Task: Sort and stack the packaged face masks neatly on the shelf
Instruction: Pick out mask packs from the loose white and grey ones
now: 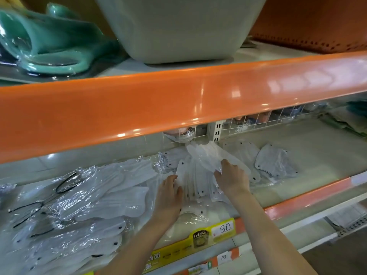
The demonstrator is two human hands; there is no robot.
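Under an orange shelf edge (pixel 178 100), right hand (pixel 231 180) fingers pinched a packaged mask (pixel 208 155) above the fanned mask stack (pixel 195 181); left hand (pixel 168 197) lay flat, steadying it. Squaring edges first would likely help before lowering the mask.

Glossy orange-edged store shelving (pixel 178 100) with a white wire-grid back panel (pixel 258 122) under ceiling-light glare.
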